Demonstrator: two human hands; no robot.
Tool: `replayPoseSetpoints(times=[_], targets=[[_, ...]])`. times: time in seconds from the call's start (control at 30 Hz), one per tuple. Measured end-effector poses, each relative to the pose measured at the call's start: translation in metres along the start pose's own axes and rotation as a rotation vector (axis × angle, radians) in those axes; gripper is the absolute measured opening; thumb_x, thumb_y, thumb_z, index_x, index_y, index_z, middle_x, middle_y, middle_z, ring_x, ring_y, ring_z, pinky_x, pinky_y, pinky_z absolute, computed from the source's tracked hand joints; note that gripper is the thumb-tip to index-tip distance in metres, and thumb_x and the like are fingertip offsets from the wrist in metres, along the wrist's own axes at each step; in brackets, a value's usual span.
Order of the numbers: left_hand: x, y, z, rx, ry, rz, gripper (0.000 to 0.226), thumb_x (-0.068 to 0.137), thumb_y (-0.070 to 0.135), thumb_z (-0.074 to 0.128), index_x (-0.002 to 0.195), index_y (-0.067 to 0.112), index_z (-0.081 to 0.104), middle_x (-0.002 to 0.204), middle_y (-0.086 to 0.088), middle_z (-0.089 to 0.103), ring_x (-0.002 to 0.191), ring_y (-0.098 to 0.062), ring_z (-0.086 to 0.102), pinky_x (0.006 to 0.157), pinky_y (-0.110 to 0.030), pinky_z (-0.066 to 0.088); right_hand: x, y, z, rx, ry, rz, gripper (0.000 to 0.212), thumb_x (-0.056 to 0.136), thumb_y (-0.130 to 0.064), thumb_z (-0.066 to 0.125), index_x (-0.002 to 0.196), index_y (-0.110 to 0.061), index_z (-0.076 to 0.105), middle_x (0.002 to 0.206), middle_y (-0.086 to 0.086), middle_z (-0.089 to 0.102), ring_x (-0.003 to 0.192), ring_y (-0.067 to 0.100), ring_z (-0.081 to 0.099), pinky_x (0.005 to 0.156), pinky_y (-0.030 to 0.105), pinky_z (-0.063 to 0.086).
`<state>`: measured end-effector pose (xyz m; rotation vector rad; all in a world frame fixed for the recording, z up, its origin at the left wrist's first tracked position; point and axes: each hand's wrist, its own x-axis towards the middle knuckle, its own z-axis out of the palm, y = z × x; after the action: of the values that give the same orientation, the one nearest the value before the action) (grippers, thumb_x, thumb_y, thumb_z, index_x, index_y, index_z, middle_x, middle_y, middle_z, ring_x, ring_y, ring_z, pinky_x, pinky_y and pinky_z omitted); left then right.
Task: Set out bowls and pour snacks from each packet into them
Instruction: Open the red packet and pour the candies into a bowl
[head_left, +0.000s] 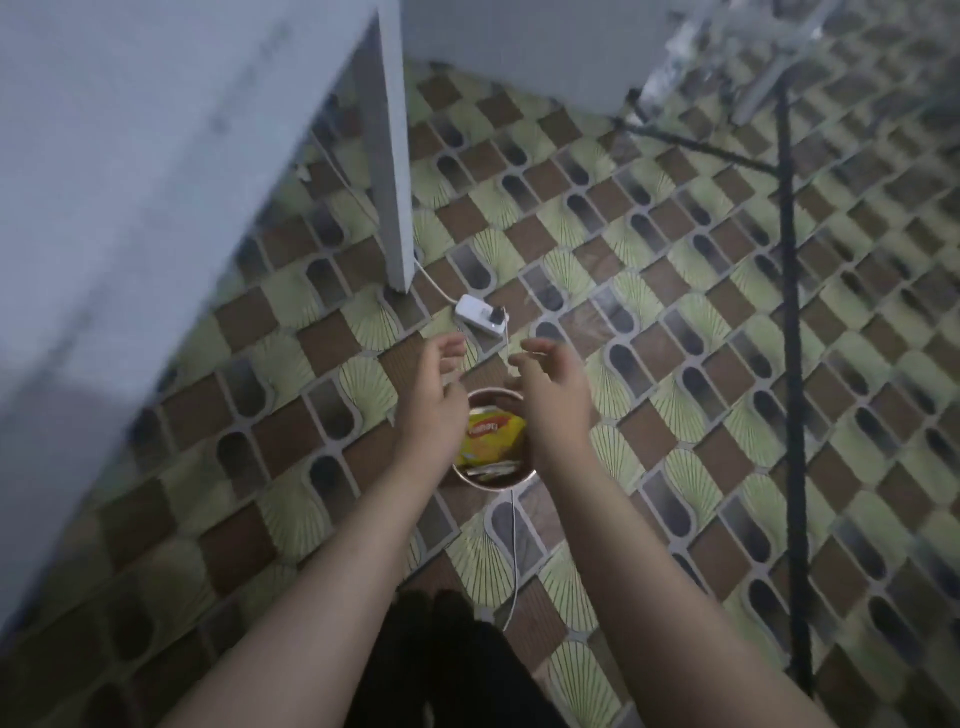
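A metal bowl (485, 480) stands on the patterned floor below me. Inside it lies a yellow snack packet (493, 435) with red lettering, and a smaller packet edge shows under it near the bowl's near rim. My left hand (436, 395) hovers over the bowl's left side, fingers apart and holding nothing. My right hand (553, 387) hovers over the bowl's right side, fingers curled loosely and empty. Both forearms reach forward and hide the bowl's side rims.
A white table (130, 156) fills the left, with its leg (389, 171) reaching the floor. A white power strip (480, 314) with a plug lies just beyond my hands, and its white cable (513, 540) runs under the bowl. A black stand pole (792, 338) crosses the right.
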<state>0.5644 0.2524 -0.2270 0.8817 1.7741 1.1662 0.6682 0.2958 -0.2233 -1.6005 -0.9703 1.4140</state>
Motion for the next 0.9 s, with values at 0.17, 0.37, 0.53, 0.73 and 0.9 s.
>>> replayPoseSetpoints(times=[0.17,0.37,0.53,0.73,0.9], targets=[[-0.040,0.137,-0.076,-0.072,0.204,0.260,0.040,0.089,-0.002,0.047,0.109,0.032,0.052,0.109,0.014,0.058,0.102,0.000,0.056,0.080,-0.011,0.044,-0.083,-0.134,0.021,0.017,-0.186,-0.263,0.012,0.094,-0.013,0.057,0.096,-0.022,0.064,0.092,-0.007,0.068,0.089,0.026,0.067,0.067,0.043,0.062],[-0.098,0.217,-0.190,-0.112,0.529,0.428,0.035,0.075,0.011,0.042,0.099,0.037,0.049,0.109,0.012,0.058,0.100,-0.004,0.056,0.070,-0.002,0.040,-0.174,-0.227,0.085,-0.008,-0.522,-0.554,0.017,0.097,-0.011,0.052,0.098,-0.024,0.063,0.094,-0.010,0.068,0.081,0.012,0.066,0.063,0.026,0.059],[-0.138,0.213,-0.294,-0.115,0.828,0.443,0.045,0.082,-0.007,0.043,0.096,0.035,0.050,0.106,0.011,0.059,0.099,-0.008,0.057,0.072,-0.003,0.040,-0.239,-0.249,0.175,-0.057,-0.770,-0.653,0.019,0.095,-0.009,0.049,0.097,-0.023,0.063,0.093,-0.010,0.067,0.078,0.013,0.065,0.059,0.023,0.057],[-0.181,0.179,-0.412,-0.066,1.160,0.435,0.040,0.084,-0.008,0.046,0.097,0.029,0.053,0.102,0.009,0.059,0.091,-0.001,0.055,0.069,-0.005,0.039,-0.310,-0.241,0.284,-0.099,-1.014,-0.708,0.023,0.092,-0.005,0.048,0.098,-0.021,0.063,0.095,-0.009,0.067,0.082,0.014,0.063,0.059,0.024,0.057],[-0.205,0.138,-0.498,-0.025,1.376,0.305,0.025,0.091,0.005,0.049,0.102,0.026,0.054,0.106,0.005,0.061,0.097,-0.009,0.056,0.075,-0.014,0.041,-0.354,-0.221,0.371,-0.186,-1.143,-0.748,0.021,0.090,-0.006,0.049,0.098,-0.021,0.063,0.093,-0.014,0.064,0.074,0.012,0.058,0.075,0.049,0.058]])
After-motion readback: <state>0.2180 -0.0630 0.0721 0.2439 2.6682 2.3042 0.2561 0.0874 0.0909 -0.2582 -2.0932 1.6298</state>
